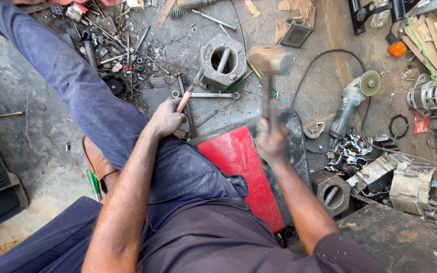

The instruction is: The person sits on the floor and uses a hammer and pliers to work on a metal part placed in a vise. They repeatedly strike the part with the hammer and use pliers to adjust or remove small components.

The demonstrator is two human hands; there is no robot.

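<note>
On the dirty workshop floor [21, 101], the left hand [167, 117] closes its fingers around a pink-handled tool [188, 93] to keep it steady beside the hexagonal metal block [223, 60], while the right hand [271, 144] tightly grips a raised, blurred hammer [270, 60].

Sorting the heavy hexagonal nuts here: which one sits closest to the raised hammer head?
The large grey hexagonal nut ahead, just left of the hammer head; the darker nut lies lower right, by the forearm.
</note>
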